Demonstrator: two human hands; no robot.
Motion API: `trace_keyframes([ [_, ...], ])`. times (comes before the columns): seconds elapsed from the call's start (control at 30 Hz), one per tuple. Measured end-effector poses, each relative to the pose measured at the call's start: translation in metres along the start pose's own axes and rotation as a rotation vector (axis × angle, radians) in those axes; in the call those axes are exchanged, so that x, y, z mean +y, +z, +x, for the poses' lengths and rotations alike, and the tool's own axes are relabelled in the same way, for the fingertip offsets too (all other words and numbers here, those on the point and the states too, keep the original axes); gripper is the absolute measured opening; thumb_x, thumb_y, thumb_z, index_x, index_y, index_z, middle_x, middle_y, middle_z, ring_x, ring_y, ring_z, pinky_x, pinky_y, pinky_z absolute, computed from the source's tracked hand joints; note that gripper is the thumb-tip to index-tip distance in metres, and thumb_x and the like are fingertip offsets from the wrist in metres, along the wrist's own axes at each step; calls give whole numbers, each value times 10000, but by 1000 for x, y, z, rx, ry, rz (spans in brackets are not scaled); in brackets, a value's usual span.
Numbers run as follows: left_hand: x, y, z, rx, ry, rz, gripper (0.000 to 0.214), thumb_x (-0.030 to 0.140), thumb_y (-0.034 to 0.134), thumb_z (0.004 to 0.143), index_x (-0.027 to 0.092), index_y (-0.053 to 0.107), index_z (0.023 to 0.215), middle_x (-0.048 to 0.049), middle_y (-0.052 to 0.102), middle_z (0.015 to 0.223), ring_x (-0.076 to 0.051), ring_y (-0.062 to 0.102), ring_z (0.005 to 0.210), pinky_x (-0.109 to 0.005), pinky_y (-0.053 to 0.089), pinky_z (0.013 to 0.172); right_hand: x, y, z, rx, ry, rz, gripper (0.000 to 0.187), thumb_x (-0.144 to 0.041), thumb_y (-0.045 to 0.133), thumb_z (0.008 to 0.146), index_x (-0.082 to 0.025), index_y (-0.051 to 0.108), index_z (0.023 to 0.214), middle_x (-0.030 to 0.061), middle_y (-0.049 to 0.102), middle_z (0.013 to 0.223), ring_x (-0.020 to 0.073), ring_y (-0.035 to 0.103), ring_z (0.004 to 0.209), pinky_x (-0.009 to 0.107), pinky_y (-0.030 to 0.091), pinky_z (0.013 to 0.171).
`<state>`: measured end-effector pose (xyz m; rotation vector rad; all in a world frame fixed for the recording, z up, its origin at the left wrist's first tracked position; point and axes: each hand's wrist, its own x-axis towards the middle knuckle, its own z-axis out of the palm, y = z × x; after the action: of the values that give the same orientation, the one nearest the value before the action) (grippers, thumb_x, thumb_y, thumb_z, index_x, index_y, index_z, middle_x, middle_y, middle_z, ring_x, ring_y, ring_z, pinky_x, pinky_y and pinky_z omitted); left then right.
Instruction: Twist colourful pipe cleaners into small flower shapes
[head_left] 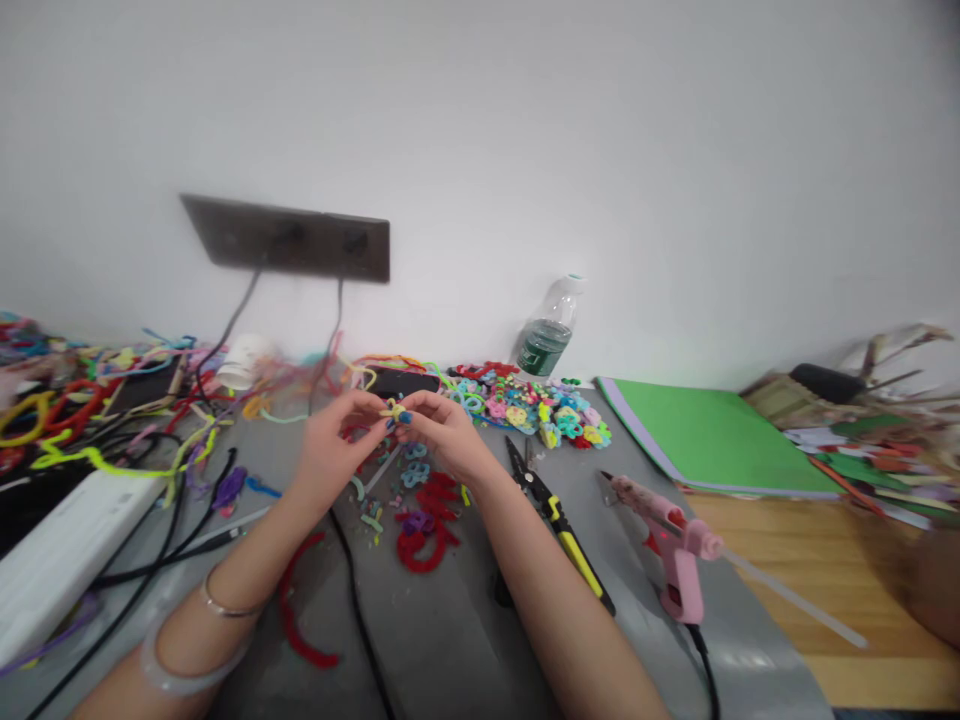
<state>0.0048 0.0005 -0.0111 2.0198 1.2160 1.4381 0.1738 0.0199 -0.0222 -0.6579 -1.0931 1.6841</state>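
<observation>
- Near the middle of the frame, the left hand (337, 440) and the right hand (447, 428) are pinching a small yellow piece (394, 411) above the counter (450, 640); each grip is forming a narrow pinch on it, and the hands are hiding part of its shape.
- The piece is looking tiny; a slip of either grip could be sending it down among the blue flowers (415, 474) and the red curl (439, 495) just below, where finding it would be costing time.
- Both hands are working at one spot; uneven pulling could be bending the piece or loosening its parts, if it is being as soft as it is seeming.
- At the lower right, the glue gun (681, 565) is resting with its nozzle (609, 480) pointing up and left; I am not telling whether it is heating, but if so, a drop could be oozing onto the counter, or a sideways sweep of the right forearm (547, 580) could be meeting the tip.
- The pliers (559, 525) are lying between that forearm and the gun; an arm swinging right could be shoving them into it.
- The black cord (349, 570) is running from below the hands to the bottom edge; a forearm catching it could be dragging loose bits away.
</observation>
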Motion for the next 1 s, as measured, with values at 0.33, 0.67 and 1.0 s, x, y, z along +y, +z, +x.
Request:
trace_keyframes([
  [0.33, -6, 0, 0, -63, 93, 105, 138, 258, 654, 837, 183, 655, 953, -61, 735, 893, -192, 704, 776, -312, 581, 702, 0, 0, 1, 17, 76, 65, 378, -434, 871, 587, -183, 672, 788, -23, 621, 682, 92, 538, 585, 225, 460, 591],
  [0.67, -12, -3, -1, -95, 317, 314, 98, 221, 572, 910, 206, 662, 872, -41, 730, 854, -179, 690, 826, -292, 540, 793, 0, 1, -1, -32, 51, -8, 346, -428, 838, 635, -194, 637, 795, -33, 577, 727, 90, 493, 614, 232, 403, 626],
  [1.0, -9, -8, 5, -321, 240, 242, 158, 177, 488, 905, 205, 637, 860, -21, 666, 777, -154, 636, 719, -249, 486, 666, -11, -7, -3, -42, -78, -336, 185, -374, 656, 801, -193, 620, 783, -27, 576, 667, 121, 535, 631, 253, 425, 644],
])
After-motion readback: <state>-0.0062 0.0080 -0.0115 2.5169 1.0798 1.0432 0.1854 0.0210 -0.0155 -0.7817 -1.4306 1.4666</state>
